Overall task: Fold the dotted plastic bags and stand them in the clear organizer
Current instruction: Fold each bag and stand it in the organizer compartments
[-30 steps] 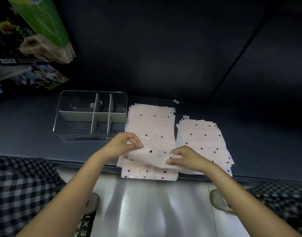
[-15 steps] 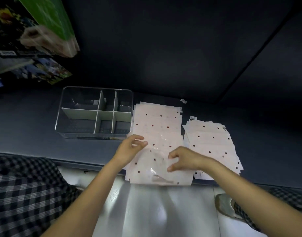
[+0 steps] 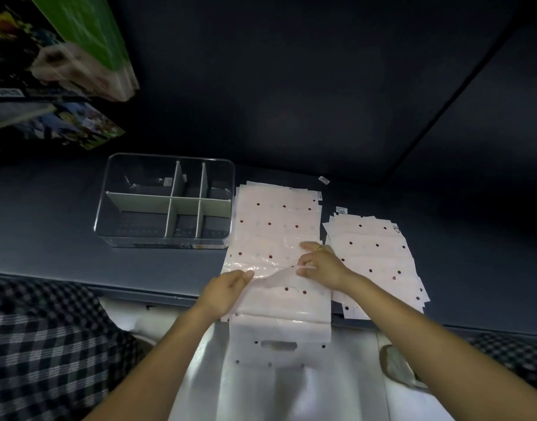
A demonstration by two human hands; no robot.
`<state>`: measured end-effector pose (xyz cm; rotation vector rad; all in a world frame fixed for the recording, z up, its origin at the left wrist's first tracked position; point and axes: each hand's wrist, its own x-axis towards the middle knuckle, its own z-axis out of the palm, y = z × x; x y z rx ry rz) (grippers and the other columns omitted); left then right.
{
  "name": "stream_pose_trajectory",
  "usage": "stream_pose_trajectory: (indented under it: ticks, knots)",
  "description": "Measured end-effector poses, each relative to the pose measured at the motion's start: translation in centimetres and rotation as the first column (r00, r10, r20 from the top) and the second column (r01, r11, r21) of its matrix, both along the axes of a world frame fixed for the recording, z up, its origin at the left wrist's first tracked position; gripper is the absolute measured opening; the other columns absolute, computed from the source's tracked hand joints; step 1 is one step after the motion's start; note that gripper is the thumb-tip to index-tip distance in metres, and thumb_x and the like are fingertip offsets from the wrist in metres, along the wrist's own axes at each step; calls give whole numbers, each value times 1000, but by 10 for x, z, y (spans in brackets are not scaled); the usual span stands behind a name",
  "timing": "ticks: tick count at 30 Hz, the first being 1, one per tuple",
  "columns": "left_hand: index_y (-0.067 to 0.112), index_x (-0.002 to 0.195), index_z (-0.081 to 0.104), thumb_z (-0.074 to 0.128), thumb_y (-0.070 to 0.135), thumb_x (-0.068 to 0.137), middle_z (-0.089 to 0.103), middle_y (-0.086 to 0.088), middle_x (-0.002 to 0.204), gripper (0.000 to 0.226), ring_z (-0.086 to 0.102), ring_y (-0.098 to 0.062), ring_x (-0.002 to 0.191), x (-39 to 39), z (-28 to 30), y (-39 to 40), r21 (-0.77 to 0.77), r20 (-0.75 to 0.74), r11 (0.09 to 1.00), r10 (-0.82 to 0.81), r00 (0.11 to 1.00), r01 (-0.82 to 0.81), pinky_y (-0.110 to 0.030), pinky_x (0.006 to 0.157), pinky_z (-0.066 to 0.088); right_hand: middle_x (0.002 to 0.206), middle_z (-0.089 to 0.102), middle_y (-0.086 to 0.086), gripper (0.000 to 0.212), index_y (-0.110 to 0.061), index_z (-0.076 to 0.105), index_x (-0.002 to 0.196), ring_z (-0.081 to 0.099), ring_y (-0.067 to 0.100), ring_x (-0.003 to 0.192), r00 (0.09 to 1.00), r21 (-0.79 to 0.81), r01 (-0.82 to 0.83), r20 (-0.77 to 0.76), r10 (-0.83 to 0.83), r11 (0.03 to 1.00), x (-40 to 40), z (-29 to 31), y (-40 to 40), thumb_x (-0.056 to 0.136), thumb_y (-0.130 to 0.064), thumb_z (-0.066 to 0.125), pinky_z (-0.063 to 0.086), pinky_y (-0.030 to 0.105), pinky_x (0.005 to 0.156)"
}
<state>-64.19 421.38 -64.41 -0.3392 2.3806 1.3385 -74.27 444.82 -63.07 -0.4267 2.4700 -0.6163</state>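
1. Left hand (image 3: 223, 291): forearm reaches forward from the lower left; fingers curled, thumb and fingertips pinching thin film.
2. Right hand (image 3: 320, 265): forearm enters from the lower right; fingers bent, tips pressing downward; ring on one finger.
3. Both forearms bare.

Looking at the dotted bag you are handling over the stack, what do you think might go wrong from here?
1. The top pink dotted plastic bag hangs its handle end past the dark table's edge; it may slide off.
2. The left hand and right hand work on top of the tall stack of dotted bags; lower sheets may drag along.
3. The glossy film could spring open.
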Motion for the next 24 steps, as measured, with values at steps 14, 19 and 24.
stream_pose_trajectory:
  ticks: [14, 19, 24]
  knots:
    - [37, 147, 18, 64, 43, 86, 38, 8, 147, 76, 42, -14, 131, -16, -10, 13, -74, -138, 997, 18, 990, -28, -33, 99, 42, 122, 54, 1, 21, -19, 68, 100, 35, 22, 123, 963, 269, 62, -270, 14, 961, -53, -2, -3, 89, -33, 57, 28, 33, 97]
    - [28, 148, 21, 56, 41, 92, 12, 10, 158, 68, 11, -12, 145, -11, -8, 20, -297, -381, 954, -70, 922, -50, -32, 116, 17, 142, 39, -7, 18, -22, 70, 96, 17, 18, 137, 910, 162, 46, -414, 25, 986, -53, 4, 1, 93, -31, 54, 8, 38, 114]
    - [13, 136, 50, 65, 37, 86, 41, -5, 147, 57, 37, -24, 137, 5, -5, 38, -534, -502, 839, -414, 759, 104, -46, 112, 29, 124, 55, -6, 20, -21, 68, 98, 30, 16, 128, 914, 153, -13, -398, 74, 988, -47, 1, -3, 95, -31, 51, 12, 31, 110]
